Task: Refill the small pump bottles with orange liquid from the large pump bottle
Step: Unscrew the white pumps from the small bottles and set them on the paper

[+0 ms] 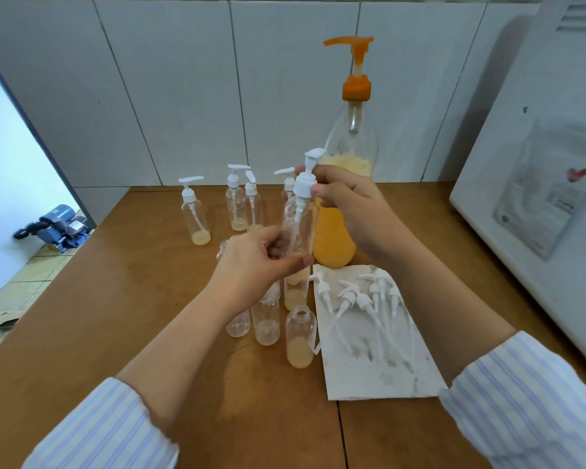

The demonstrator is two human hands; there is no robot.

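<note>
My left hand [261,262] grips the lower body of a small clear bottle [301,225] held above the table. My right hand [349,211] pinches its white pump cap [306,182] at the neck, with the dip tube inside the bottle. Right behind stands the large bottle [342,198] with an orange pump [354,62], orange liquid filling its lower half. Several capped small bottles [195,214] stand at the back with a little liquid each. Several uncapped ones [300,340] stand below my hands.
Several loose white pumps [359,302] lie on a white paper towel [379,367] at the right. A white appliance [538,198] borders the wooden table [115,299] on the right, a tiled wall behind. A blue water pump [60,228] sits on the floor, left.
</note>
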